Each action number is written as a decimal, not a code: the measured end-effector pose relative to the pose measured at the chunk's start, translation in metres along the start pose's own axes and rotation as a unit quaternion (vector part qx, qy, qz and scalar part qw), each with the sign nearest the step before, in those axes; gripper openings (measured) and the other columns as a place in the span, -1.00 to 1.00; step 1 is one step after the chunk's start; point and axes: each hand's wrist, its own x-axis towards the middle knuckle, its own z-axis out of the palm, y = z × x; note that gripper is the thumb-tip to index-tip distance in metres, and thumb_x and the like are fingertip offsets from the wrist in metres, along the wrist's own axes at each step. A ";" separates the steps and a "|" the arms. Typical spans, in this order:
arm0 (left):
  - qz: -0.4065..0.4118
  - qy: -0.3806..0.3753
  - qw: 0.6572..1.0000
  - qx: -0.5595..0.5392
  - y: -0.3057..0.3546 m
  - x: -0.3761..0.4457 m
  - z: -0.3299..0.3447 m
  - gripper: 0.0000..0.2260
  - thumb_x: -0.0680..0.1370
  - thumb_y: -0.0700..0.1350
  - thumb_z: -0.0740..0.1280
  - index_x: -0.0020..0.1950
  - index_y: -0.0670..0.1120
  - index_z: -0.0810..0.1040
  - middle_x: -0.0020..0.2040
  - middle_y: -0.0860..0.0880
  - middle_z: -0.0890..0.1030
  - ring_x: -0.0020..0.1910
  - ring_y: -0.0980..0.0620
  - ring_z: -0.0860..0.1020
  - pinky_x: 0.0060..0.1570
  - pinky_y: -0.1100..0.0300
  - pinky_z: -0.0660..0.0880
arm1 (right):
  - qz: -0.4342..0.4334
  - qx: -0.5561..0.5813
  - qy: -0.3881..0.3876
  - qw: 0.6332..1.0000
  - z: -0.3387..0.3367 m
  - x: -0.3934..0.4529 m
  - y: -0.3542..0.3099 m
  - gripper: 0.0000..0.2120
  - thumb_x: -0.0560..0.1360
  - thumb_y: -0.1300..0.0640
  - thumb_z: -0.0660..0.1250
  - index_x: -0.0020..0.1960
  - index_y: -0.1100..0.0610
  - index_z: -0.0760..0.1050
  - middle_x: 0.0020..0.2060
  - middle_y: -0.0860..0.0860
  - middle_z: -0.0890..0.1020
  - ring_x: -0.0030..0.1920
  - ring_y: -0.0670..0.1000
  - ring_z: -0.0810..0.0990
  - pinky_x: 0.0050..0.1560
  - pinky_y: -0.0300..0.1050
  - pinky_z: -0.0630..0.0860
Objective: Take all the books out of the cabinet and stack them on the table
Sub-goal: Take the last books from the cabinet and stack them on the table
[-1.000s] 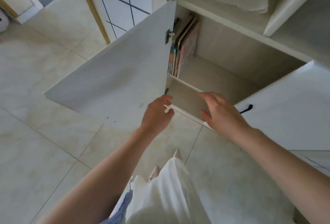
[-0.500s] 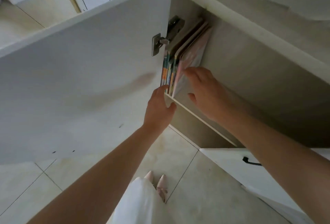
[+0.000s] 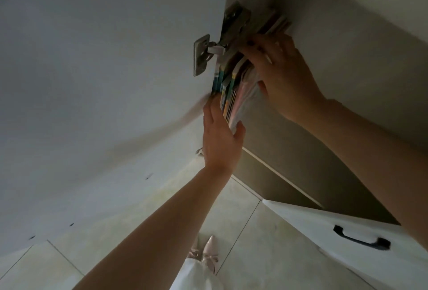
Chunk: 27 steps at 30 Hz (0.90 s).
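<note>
Two bare forearms are reaching up from below, over a pale shoe (image 3: 209, 257) on the tiled floor (image 3: 259, 255) and past a white drawer front (image 3: 324, 229) with a dark handle (image 3: 361, 238). Nearest the books, the left hand (image 3: 220, 138) is pressing its straight fingers against the lower spines, thumb bracing the bottom edge, cupping rather than curling round anything. Higher up, the right hand (image 3: 281, 69) is bending its fingers over the top front edges of the books (image 3: 231, 95), thumb tucking in along the outermost cover, apparently gripping the bundle. The books are standing upright in the cabinet (image 3: 347, 35), packed against its left wall just behind the metal hinge (image 3: 203, 56) of the open door (image 3: 92, 81). They are looking thin and soft-covered, so probably light but floppy and slick, likely fanning apart if pinched at one corner. Squeezing the whole bundle flat between both palms, with one hand supporting underneath, is seeming the safer hold, keeping clear of the hinge.
</note>
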 end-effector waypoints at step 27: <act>0.013 0.005 1.000 0.021 -0.024 0.008 0.022 -0.17 0.43 -0.09 0.47 0.55 -0.11 0.04 0.43 -0.12 0.31 0.34 -0.08 0.42 0.02 -0.02 0.63 | -0.050 0.025 0.048 0.997 0.011 -0.007 0.012 -0.48 0.33 0.17 0.28 0.29 0.11 0.41 0.46 0.07 0.34 0.46 0.27 0.18 0.33 0.24 0.24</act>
